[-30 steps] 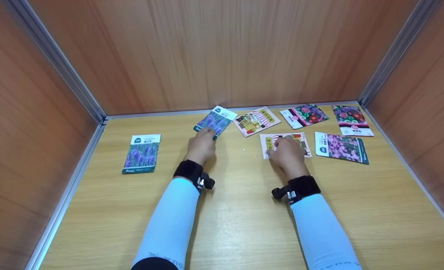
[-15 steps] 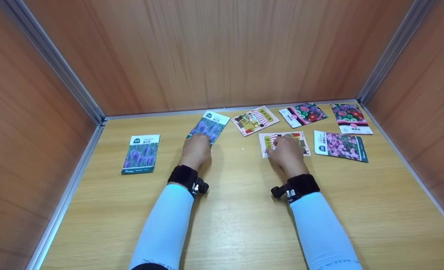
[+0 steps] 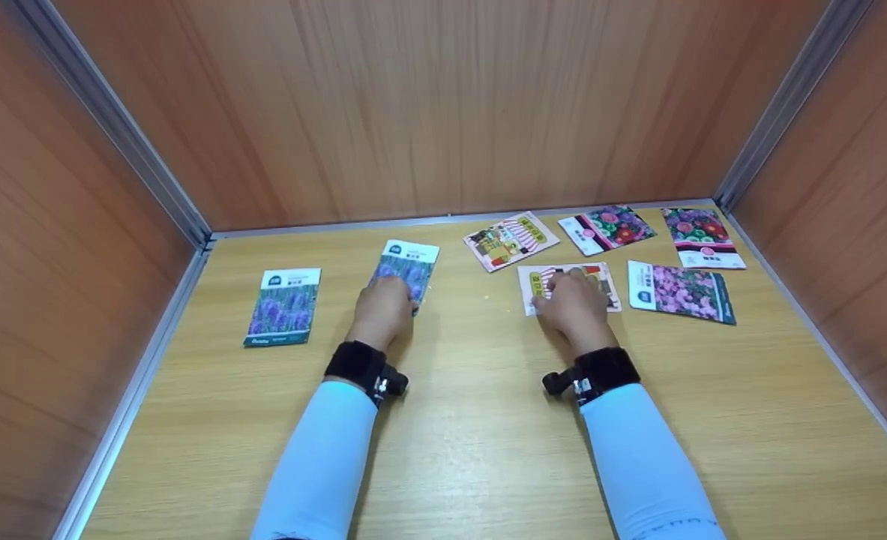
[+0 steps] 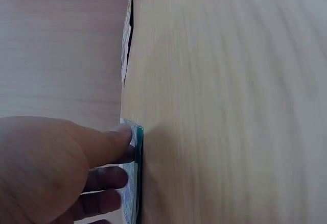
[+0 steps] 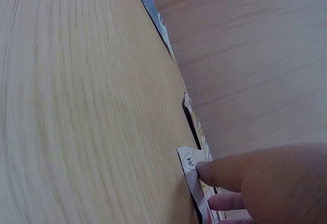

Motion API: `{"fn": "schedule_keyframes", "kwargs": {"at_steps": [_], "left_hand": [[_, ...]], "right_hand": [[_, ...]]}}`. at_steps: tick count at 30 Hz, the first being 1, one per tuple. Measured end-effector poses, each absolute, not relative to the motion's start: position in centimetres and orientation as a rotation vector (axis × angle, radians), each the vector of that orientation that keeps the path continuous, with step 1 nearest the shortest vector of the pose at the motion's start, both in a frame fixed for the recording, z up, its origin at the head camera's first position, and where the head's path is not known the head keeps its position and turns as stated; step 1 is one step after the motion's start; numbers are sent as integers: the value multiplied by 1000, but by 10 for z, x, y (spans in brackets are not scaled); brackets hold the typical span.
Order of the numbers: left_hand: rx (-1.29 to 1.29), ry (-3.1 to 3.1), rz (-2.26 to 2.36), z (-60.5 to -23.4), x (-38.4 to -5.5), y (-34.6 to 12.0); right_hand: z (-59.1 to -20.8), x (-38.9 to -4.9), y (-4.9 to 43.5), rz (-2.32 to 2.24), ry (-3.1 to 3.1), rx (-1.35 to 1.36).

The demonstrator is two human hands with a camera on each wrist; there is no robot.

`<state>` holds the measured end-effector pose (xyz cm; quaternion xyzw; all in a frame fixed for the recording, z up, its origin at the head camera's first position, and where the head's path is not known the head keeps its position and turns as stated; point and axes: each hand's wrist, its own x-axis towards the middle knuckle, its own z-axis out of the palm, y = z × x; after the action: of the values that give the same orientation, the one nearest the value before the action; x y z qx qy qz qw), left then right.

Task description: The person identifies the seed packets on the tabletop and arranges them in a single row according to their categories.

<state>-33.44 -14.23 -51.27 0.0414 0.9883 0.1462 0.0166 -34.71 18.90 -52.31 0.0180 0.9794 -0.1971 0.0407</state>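
My left hand [image 3: 383, 306] rests on the lower part of a seed packet [image 3: 411, 264] with purple flowers and a white top. In the left wrist view, the thumb and fingertips press on this packet [image 4: 134, 183], which lies flat near the table surface. My right hand [image 3: 574, 304] lies over a pink-and-yellow striped packet [image 3: 529, 289], hiding its middle. Seen from the right wrist, the thumb touches the white end of that packet [image 5: 188, 158], with the other fingers spread along it. Another purple-flower packet [image 3: 283, 307] lies left of my left hand.
A second striped packet [image 3: 512, 241] lies behind my right hand. Two red-and-purple flower packets [image 3: 609, 229] [image 3: 704, 238] are at the back right. A pink-flower packet [image 3: 683, 291] lies right of my right hand. Wooden panels [image 3: 443, 112] enclose the table's back and sides.
My left hand has drawn the purple-flower packet left and toward me, turning it more upright in view. My right hand has stayed on the striped packet.
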Motion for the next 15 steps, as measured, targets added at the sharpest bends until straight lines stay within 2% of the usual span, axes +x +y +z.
{"fn": "schedule_keyframes", "kwargs": {"at_steps": [15], "left_hand": [[28,3009,489,-515,-322,-164]], "right_hand": [[-523,-348,187,-604,2984,84]]}}
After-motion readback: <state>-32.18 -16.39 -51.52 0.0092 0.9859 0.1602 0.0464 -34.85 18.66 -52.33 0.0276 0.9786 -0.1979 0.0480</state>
